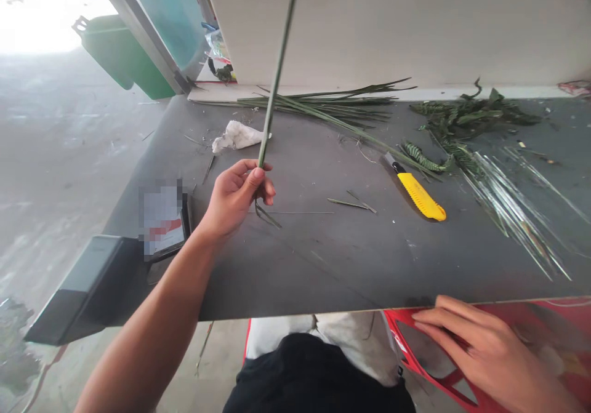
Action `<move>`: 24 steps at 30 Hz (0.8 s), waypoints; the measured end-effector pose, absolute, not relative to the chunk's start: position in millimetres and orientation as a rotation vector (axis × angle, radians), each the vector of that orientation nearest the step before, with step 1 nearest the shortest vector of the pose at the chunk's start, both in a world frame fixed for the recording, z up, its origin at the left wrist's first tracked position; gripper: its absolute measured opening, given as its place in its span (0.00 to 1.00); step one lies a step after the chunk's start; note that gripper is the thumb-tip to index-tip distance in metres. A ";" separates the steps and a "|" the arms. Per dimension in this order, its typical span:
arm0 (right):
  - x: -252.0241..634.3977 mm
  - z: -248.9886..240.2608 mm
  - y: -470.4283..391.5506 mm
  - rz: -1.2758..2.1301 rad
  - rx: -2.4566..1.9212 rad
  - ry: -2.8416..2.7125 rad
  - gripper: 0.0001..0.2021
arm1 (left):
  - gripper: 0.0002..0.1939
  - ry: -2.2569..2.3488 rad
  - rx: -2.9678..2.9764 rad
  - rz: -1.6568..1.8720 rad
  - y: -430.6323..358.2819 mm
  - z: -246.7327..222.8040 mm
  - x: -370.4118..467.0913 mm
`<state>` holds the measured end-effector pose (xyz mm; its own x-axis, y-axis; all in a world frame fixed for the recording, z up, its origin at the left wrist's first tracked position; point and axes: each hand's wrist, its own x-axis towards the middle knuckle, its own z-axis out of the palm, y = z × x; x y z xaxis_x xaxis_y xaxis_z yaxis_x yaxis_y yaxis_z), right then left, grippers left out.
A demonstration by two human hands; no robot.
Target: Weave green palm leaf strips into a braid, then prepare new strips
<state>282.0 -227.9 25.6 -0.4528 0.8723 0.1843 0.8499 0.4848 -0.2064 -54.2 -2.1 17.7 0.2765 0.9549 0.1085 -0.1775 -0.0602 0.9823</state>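
Observation:
My left hand [240, 192] is closed around the lower end of a long green leaf strip [276, 84], which rises upright past the top of the view. Short split ends hang below the fist. At the lower right, my right hand [480, 339] is near the table's front edge, above a red chair; its fingers are slightly bent and close together, and whether anything thin is between the fingertips cannot be made out. A yellow cutter [421, 196] lies on the grey table [295, 265] with its blade end pointing up-left.
Long green strips [332, 106] lie along the wall. Woven green leaf pieces [475, 114] and a bundle of thin shiny sticks [517, 210] are at the right. A crumpled white tissue [236, 136], a blurred device [162, 222] and a dark box [87, 284] sit at the left.

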 end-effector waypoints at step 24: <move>349.7 -26.5 -300.2 0.264 -1.926 -2.121 0.16 | 0.12 0.841 0.989 1.266 -12.6 37.1 -55.8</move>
<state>349.7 -300.2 -26.5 -0.0848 0.9938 0.0718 0.9458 0.1030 -0.3081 -55.8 -12.6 37.1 0.1290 0.9914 0.0223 -0.3639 0.0264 0.9311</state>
